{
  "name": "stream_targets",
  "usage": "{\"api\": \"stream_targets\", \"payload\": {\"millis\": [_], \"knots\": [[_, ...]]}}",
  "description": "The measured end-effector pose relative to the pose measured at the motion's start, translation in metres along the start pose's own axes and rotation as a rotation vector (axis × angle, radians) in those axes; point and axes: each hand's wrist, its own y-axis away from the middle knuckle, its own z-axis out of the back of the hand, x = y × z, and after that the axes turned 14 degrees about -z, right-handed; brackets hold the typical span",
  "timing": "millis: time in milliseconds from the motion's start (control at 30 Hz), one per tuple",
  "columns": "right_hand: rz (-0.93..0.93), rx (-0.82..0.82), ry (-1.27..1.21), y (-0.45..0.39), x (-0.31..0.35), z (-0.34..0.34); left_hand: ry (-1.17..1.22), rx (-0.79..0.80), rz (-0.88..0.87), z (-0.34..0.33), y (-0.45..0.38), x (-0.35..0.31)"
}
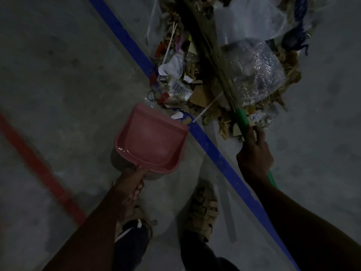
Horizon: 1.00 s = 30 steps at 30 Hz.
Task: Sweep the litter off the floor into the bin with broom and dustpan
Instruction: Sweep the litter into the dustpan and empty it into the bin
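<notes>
Gathering stage, judged: litter heaped, none yet in the pan, no bin in view. Item one, pink dustpan: held by the left hand, its grip curled round the short handle at the near end; open mouth points far and slightly right, lip just beside the near-left edge of the litter pile, apparently at or just above the floor; long axis runs near-left to far-right. Pan interior shows no litter. Item two, broom: right hand wrapped round the green handle, grip closed on it; bristle bundle lies across the pile, long axis from near-right up to far-centre, brush end pointing far. Item three, pile: cardboard scraps, crumpled paper, a barcode label, thin white sticks, clear plastic wrap to the right; it straddles the blue floor line at centre-far. Red floor line at left, well apart. Sandalled feet near. Next move, judged: draw the bristles leftward and nearward to drive scraps over the pan lip, pan pressed flat so small bits do not slip under; bulky plastic may ride over the sides.
</notes>
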Motion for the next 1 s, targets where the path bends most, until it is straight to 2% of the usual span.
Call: {"api": "stream_targets", "payload": {"millis": [167,367,633,733,867,933,1000], "knots": [[-0.005,-0.034,-0.014,-0.021,-0.001,-0.006,-0.018,0.044,-0.005,0.002,-0.014,-0.007],[0.065,0.066,0.048,-0.018,-0.005,-0.027,-0.056,0.064,-0.005,-0.004,-0.024,-0.008],[0.204,0.155,0.001,0.02,-0.024,-0.037,-0.151,0.119,-0.111,-0.016,-0.04,-0.033],[0.216,0.104,-0.053,0.021,-0.028,-0.033,-0.18,0.132,-0.101,-0.013,-0.051,-0.036],[0.173,-0.074,-0.147,0.008,-0.027,-0.021,-0.196,0.137,-0.097,-0.01,-0.058,-0.033],[0.121,-0.146,-0.137,-0.006,-0.025,-0.014,-0.195,0.134,-0.103,-0.012,-0.057,-0.033],[0.052,-0.151,-0.082,-0.022,-0.026,-0.01,-0.217,0.126,-0.115,-0.017,-0.055,-0.033]]}}
